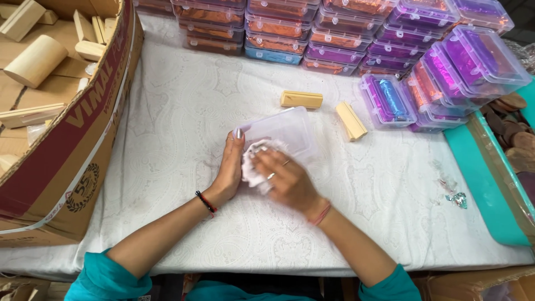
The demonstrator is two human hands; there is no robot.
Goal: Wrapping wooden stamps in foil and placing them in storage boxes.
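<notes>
Centrally in the frame, a clear rectangular plastic box with a hinged lid (281,132) lies on the table (184,111), which is covered by a white patterned cloth. The left hand (229,170) stands on its edge just left of the box, fingers curled up against the box's near left corner and the thumb touching its rim, so its grip is clenched on the box to steady it. The right hand (284,179) comes in from the lower right and presses a crumpled white cloth (253,164) against the box's near side; its grip is grasping that cloth, with the fingers spread over it and somewhat blurred. The cloth sits between the two hands, touching both, and the box reaches away from them toward the upper middle of the frame.

Just above the box lies a pale wooden rectangular block (301,99), flat and apart from it. A second pale wooden block (351,121) lies tilted to the right of the box, near a small clear box holding blue and purple foil (388,101). Along the top and upper right of the frame run stacked clear plastic boxes filled with orange, blue and purple foil (345,25). At the upper left stands a large open cardboard carton (83,128) holding pale wooden blocks and a wooden cylinder (34,60). At the right edge lies a turquoise tray (485,189), and near it, on the cloth, small scraps of shiny wrapper (454,195).
</notes>
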